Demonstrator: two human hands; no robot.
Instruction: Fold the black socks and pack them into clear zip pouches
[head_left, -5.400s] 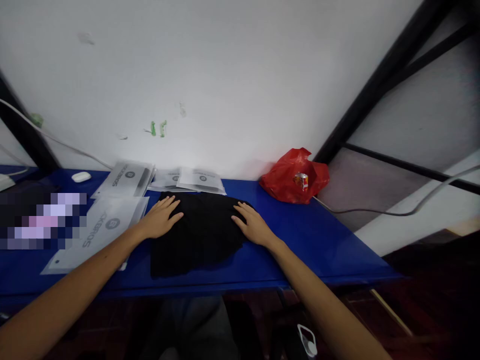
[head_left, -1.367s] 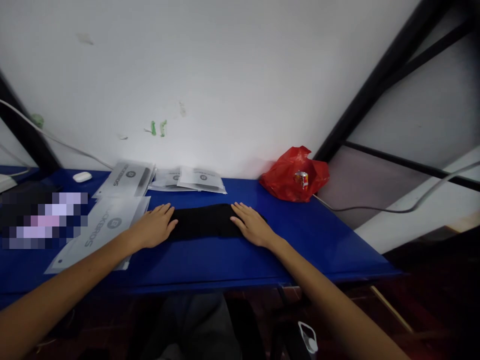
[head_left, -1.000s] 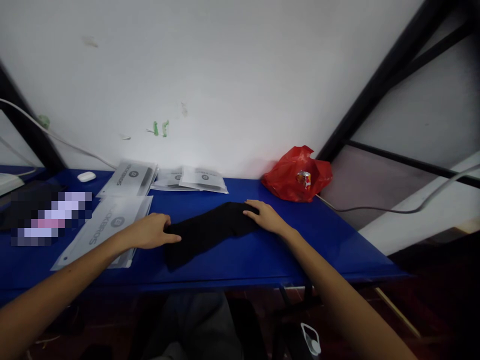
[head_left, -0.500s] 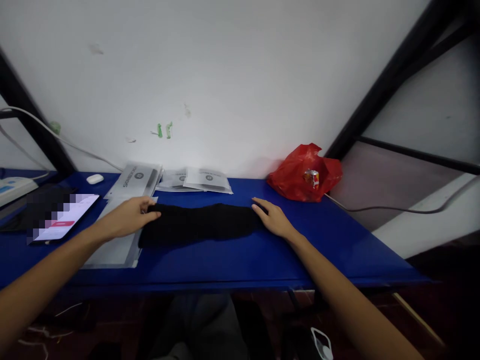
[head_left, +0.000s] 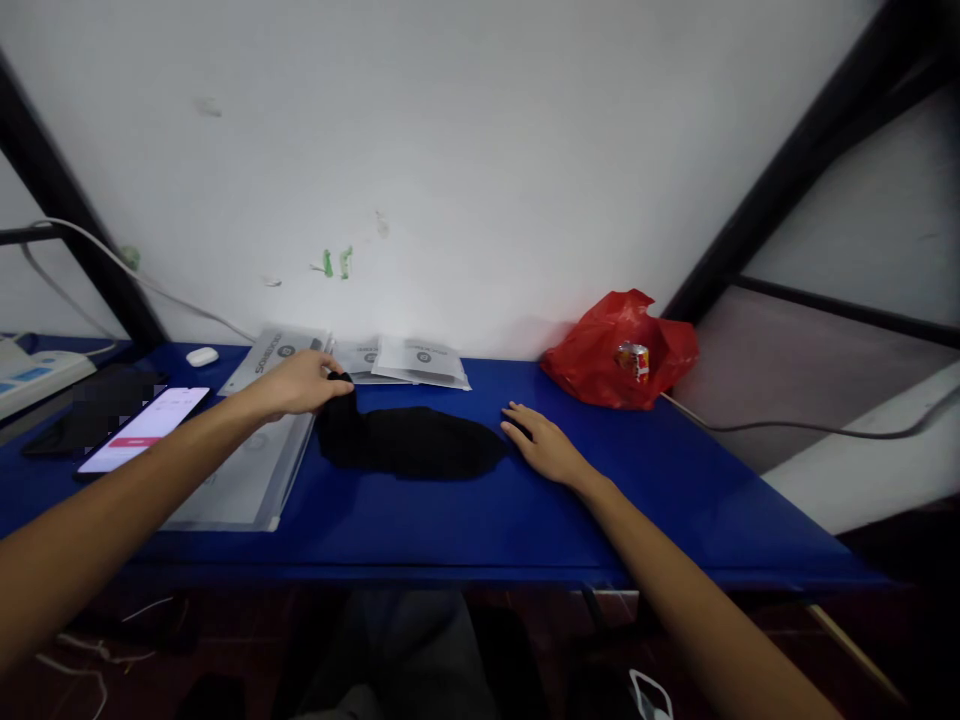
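A black cloth item (head_left: 420,442) lies lengthwise on the blue table (head_left: 450,525). Its left end is lifted and pinched between the thumb and fingers of my left hand (head_left: 304,383), which hovers over the stacked plastic pouches. My right hand (head_left: 546,445) rests beside the cloth's right end, fingers apart and low on the table, with nothing gripped. Whether its fingertips touch the cloth I cannot tell.
Printed plastic pouches (head_left: 240,480) lie at the left, and smaller ones (head_left: 421,362) near the wall. Farther left are a lit phone (head_left: 142,432), a white case (head_left: 202,356) and a power strip (head_left: 45,372). A red plastic bag (head_left: 600,350) stands back right.
My left hand has moved up and to the right, raising the cloth's left end and pulling it inward. The cloth looks shorter. My right hand is nearly unmoved, just off the cloth's end.
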